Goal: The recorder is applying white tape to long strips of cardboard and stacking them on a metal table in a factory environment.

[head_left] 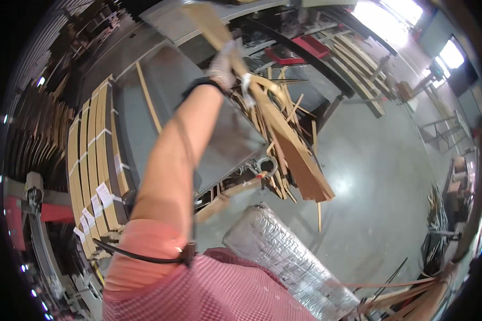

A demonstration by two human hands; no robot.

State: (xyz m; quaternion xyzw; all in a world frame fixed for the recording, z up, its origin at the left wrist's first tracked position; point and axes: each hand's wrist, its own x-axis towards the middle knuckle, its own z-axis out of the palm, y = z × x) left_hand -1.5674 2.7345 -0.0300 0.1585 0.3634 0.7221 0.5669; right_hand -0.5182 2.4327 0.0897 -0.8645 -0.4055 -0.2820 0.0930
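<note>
Stretched far out ahead, my left hand (224,67) wears a pale glove, with a dark band around the wrist. Its fingers are closed round a long brown cardboard strip (281,134), which slants from the far edge of the view down toward the middle right. The strip's near end is wide and folded like an angle; motion smears its far end. A white tie or scrap (246,88) hangs beside the hand. Beneath the strip lies a loose heap of thin wooden sticks (292,109). My right hand does not show.
Left of my arm stands a dark-topped table (168,80), with a thin wooden strip (148,99) on it. Bundled tan boards (91,160) with white bands stack beside it. A silver foil-wrapped block (284,257) lies close to my body. Long timber beams (359,75) rest at the far right.
</note>
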